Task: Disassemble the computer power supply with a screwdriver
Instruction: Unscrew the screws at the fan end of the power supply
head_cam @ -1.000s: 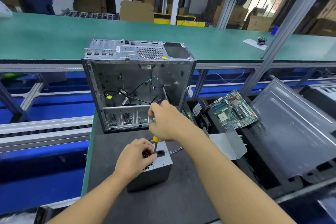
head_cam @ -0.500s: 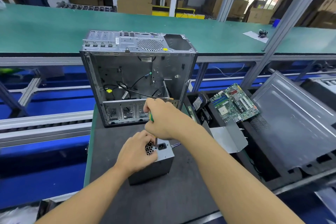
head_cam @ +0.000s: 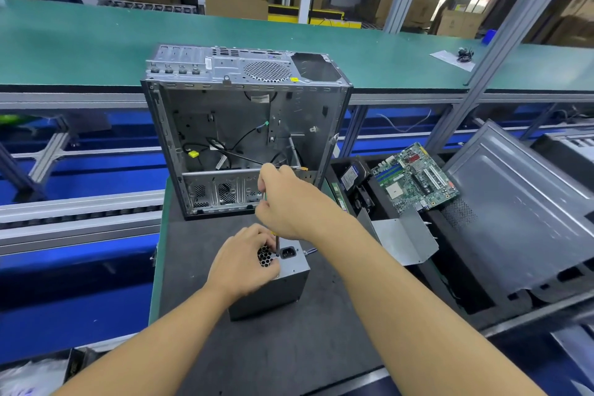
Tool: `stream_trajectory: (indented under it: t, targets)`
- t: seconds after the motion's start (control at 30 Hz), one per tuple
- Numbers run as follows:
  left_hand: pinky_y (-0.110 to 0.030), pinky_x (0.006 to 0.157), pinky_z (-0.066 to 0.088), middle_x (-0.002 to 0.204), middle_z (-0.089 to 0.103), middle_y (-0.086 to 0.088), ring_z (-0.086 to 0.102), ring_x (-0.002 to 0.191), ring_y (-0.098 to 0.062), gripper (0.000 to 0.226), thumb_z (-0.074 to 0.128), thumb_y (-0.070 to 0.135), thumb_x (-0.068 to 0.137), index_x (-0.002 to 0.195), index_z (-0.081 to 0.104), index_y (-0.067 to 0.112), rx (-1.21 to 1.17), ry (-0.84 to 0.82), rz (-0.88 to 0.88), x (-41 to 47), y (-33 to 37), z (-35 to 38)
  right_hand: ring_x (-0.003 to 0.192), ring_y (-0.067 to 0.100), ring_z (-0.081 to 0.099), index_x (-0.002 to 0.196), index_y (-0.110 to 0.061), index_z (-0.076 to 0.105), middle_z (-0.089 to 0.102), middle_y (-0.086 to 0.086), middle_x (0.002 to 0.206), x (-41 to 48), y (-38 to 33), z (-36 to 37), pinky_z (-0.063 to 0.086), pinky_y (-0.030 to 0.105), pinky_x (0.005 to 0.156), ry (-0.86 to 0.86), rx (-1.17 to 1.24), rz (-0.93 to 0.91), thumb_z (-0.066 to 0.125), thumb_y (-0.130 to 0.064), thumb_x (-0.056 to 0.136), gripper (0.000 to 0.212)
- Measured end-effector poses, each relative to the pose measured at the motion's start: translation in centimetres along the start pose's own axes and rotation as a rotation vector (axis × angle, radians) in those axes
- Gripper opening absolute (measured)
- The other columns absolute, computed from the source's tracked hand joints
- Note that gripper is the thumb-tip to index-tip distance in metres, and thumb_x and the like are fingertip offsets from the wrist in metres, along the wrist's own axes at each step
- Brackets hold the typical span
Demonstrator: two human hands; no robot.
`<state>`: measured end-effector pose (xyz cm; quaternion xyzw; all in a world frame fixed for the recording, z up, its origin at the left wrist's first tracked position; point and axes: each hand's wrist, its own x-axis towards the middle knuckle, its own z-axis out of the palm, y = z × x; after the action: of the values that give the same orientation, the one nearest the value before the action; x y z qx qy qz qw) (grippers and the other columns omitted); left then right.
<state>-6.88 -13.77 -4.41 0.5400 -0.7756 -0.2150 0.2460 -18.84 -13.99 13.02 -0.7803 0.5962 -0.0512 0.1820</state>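
A grey metal power supply [head_cam: 283,286] stands on end on the dark mat, its face with a honeycomb vent and a black socket turned up. My left hand [head_cam: 246,262] grips its upper left edge and covers part of the vent. Above it, my right hand [head_cam: 289,202] grips the handle of a screwdriver [head_cam: 276,244], green and yellow where it shows. The dark shaft points straight down, and its tip meets the top face between vent and socket.
An empty open computer case [head_cam: 247,125] stands right behind the power supply. To the right, a black tray [head_cam: 475,305] holds a green motherboard [head_cam: 414,177], a bent metal bracket [head_cam: 401,235] and a grey side panel [head_cam: 520,206]. A green conveyor [head_cam: 80,51] runs behind.
My right hand has stayed over the power supply while its grip on the screwdriver handle shifted a little. The left hand kept its hold. The camera moved slightly.
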Motion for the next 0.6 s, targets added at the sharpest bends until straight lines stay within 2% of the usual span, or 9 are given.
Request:
stream_trajectory:
  t: [0.07,0.13,0.2,0.27,0.33,0.47,0.57,0.6]
  targets:
    - [-0.013,0.068,0.033,0.086,0.051,0.032,0.050,0.083,0.002,0.007,0.053,0.042,0.065,0.072,0.053,0.041,-0.017,0.015,-0.011,-0.1,0.1,-0.1,0.085,0.035,0.053,0.107,-0.014,0.039,0.043,0.009,0.107,-0.3,-0.2,-0.1,0.033,0.036,0.060,0.004,0.019,0.010,0.048,-0.020,0.090,0.021]
    - [-0.012,0.068,0.033,0.088,0.053,0.031,0.051,0.084,0.002,0.006,0.052,0.043,0.065,0.070,0.053,0.041,-0.027,0.021,-0.014,-0.1,0.3,-0.1,0.086,0.035,0.053,0.106,-0.014,0.039,0.043,0.009,0.107,-0.5,-0.3,-0.1,0.036,0.037,0.063,0.003,0.030,0.034,0.050,-0.023,0.089,0.023]
    - [-0.013,0.071,0.036,0.094,0.054,0.032,0.051,0.089,0.005,0.006,0.052,0.043,0.065,0.070,0.054,0.041,-0.035,0.023,-0.016,-0.1,0.1,0.0,0.083,0.035,0.054,0.107,-0.015,0.037,0.044,0.009,0.113,-0.4,-0.3,-0.2,0.041,0.039,0.066,0.012,0.008,0.075,0.047,-0.033,0.093,0.025]
    - [-0.019,0.075,0.041,0.095,0.055,0.031,0.051,0.092,0.005,0.006,0.052,0.043,0.067,0.072,0.055,0.040,-0.034,0.019,-0.004,-0.1,0.0,0.1,0.084,0.034,0.054,0.118,-0.015,0.038,0.045,0.011,0.119,-0.3,0.0,-0.4,0.041,0.040,0.066,0.028,-0.049,0.136,0.039,-0.051,0.099,0.040]
    - [-0.020,0.078,0.043,0.097,0.055,0.030,0.052,0.094,0.004,0.007,0.054,0.043,0.069,0.074,0.057,0.039,-0.030,0.020,0.000,-0.1,-0.1,0.2,0.089,0.037,0.056,0.123,-0.013,0.037,0.048,0.013,0.121,-0.1,0.2,-0.5,0.039,0.040,0.066,0.042,-0.106,0.181,0.034,-0.055,0.101,0.047]
    - [-0.019,0.079,0.042,0.100,0.054,0.031,0.052,0.094,0.004,0.007,0.054,0.043,0.071,0.075,0.058,0.039,-0.010,0.018,0.004,-0.1,-0.3,0.3,0.077,0.031,0.054,0.107,-0.011,0.034,0.046,0.014,0.113,0.1,0.5,-0.6,0.038,0.036,0.062,0.024,0.003,0.114,0.047,-0.026,0.102,0.021]
    - [-0.021,0.081,0.042,0.100,0.054,0.030,0.052,0.094,0.004,0.007,0.054,0.042,0.071,0.075,0.058,0.038,-0.013,0.018,0.007,-0.1,-0.4,0.4,0.098,0.033,0.048,0.113,-0.010,0.040,0.048,0.012,0.112,0.1,0.5,-1.5,0.035,0.036,0.071,-0.058,0.002,0.072,0.049,-0.009,0.092,0.022]
    - [-0.022,0.081,0.043,0.100,0.055,0.029,0.052,0.095,0.003,0.006,0.054,0.042,0.071,0.075,0.057,0.038,-0.012,0.016,0.011,-0.1,-0.4,0.4,0.099,0.032,0.047,0.114,-0.010,0.042,0.049,0.012,0.113,0.1,0.5,-1.7,0.033,0.036,0.071,-0.084,-0.017,0.065,0.048,-0.007,0.090,0.025]
